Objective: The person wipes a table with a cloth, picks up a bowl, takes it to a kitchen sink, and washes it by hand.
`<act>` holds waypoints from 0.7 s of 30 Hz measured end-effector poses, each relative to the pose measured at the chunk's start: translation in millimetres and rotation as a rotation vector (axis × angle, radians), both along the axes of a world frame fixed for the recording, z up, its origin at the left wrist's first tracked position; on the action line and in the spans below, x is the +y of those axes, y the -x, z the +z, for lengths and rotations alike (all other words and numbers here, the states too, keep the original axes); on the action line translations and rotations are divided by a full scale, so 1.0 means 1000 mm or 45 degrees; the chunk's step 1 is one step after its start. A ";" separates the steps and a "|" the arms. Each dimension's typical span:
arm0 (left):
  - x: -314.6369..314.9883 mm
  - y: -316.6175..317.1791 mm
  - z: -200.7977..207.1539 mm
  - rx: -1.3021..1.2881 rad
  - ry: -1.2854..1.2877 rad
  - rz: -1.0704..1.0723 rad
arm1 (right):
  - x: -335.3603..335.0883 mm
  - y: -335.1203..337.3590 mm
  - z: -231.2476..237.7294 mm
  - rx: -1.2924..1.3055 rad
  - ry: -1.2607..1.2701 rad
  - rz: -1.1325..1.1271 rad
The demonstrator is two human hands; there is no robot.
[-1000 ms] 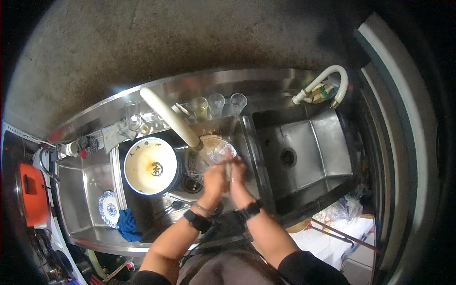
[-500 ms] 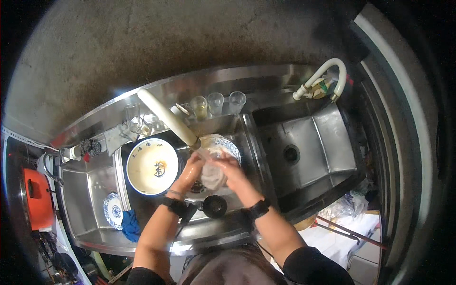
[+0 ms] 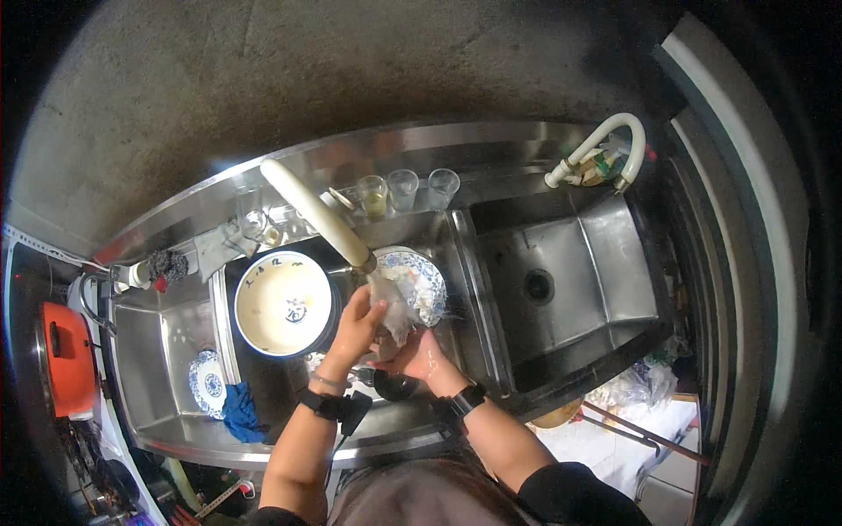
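Under the mouth of the white tap (image 3: 320, 215), a wet, whitish, translucent limp piece (image 3: 392, 307) hangs from my left hand (image 3: 353, 331); cloth or plastic film, I cannot tell which. The left thumb and fingers are closed on its side. Lower and to the right, my right hand (image 3: 421, 358) is open, palm turned up and wet, its fingers reaching toward the left hand and partly hidden. Behind the limp piece lies a blue-and-white patterned plate (image 3: 431, 279) with whitish matter on it. A black ladle-like bowl (image 3: 395, 386) sits just below my hands.
A large white basin (image 3: 281, 307) stands left of my hands. The left sink holds another patterned plate (image 3: 208, 386) and a blue cloth (image 3: 243, 414). Plastic cups (image 3: 403, 190) line the back ledge. A second sink (image 3: 561, 272) with a curved tap (image 3: 633, 149) is at right.
My right hand has dropped from the limp piece's upper right to below it and turned palm up. The left hand keeps the piece under the tap, and more of the plate behind shows.
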State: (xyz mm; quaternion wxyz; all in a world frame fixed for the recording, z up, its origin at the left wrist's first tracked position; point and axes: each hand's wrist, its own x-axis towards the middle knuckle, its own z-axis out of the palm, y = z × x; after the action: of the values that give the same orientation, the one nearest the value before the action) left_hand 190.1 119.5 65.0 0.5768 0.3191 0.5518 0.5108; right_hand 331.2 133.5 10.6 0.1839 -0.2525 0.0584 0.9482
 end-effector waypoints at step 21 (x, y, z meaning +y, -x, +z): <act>0.005 -0.063 -0.009 -0.158 0.074 0.327 | 0.053 0.013 -0.040 -1.295 -0.685 -0.564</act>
State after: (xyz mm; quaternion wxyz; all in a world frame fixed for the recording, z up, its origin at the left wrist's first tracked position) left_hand 252.6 125.0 56.5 0.5488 0.1969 0.5661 0.5828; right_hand 318.7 186.8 -29.9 0.4384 -0.5997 -0.2268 0.6298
